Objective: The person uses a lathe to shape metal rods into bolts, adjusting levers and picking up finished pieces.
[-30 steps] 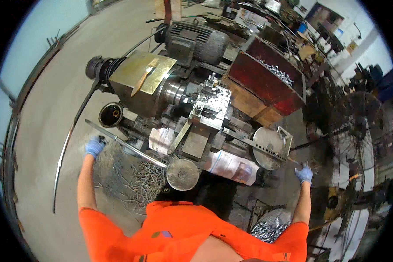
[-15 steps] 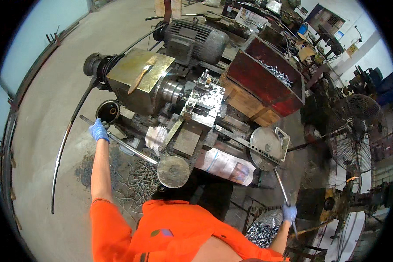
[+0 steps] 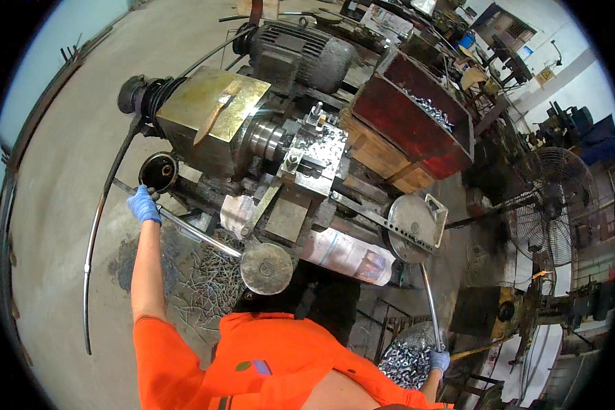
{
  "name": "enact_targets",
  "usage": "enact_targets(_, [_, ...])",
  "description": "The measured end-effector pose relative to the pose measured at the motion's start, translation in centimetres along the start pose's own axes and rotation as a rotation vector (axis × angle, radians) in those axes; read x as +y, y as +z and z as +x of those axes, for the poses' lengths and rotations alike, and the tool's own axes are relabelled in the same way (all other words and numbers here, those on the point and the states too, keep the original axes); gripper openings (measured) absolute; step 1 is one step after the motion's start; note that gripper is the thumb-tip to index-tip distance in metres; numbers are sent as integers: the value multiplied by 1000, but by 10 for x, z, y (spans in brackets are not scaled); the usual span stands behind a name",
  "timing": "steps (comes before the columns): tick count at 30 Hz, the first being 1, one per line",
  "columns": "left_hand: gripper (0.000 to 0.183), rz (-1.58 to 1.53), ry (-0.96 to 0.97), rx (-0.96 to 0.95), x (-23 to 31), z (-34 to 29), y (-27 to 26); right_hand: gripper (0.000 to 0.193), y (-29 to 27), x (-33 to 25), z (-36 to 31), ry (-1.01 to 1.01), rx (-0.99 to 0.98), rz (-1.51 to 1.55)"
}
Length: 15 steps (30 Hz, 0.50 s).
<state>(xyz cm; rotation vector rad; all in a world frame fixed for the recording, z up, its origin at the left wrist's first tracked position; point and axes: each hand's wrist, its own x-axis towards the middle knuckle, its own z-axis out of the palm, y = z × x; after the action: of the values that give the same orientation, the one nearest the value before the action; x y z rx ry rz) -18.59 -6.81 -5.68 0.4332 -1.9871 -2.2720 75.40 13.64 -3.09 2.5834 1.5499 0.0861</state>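
My left hand (image 3: 144,205), in a blue glove, is closed round a long metal lever (image 3: 201,232) that runs to a round steel disc (image 3: 266,268) at the machine's front. At lower right my right hand (image 3: 439,361), also gloved, is closed at the lower end of another metal lever (image 3: 430,301). That lever slopes down from below a larger round plate (image 3: 413,222). Between the hands stands the oily machine, with a shiny metal tool block (image 3: 316,158) beside a round chuck (image 3: 266,140). Small metal bits lie on the block.
A wooden-handled brush (image 3: 215,121) lies on the brass-coloured cover (image 3: 184,109). Behind the machine sits a red bin (image 3: 403,116) of metal parts. More shiny parts fill a container (image 3: 404,362) beside my right hand. Metal shavings (image 3: 212,277) litter the floor; a fan (image 3: 550,205) stands right.
My right hand has moved down and slightly left, toward my body, and its lever has swung with it. My left hand stays on its lever. The whole view has shifted a little.
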Motion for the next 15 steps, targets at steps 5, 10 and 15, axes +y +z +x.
enact_targets(5, [11, -40, -25, 4, 5, -6, 2, 43, 3, 2, -1, 10, -1, 34])
enact_targets(10, [10, -41, -15, -1, 3, -3, 3, 39, 2, 2, -9, 2, 11, 59])
enact_targets(15, [10, -60, -12, -20, 0, -2, -2, 38, -10, -9, -18, -3, 22, 83])
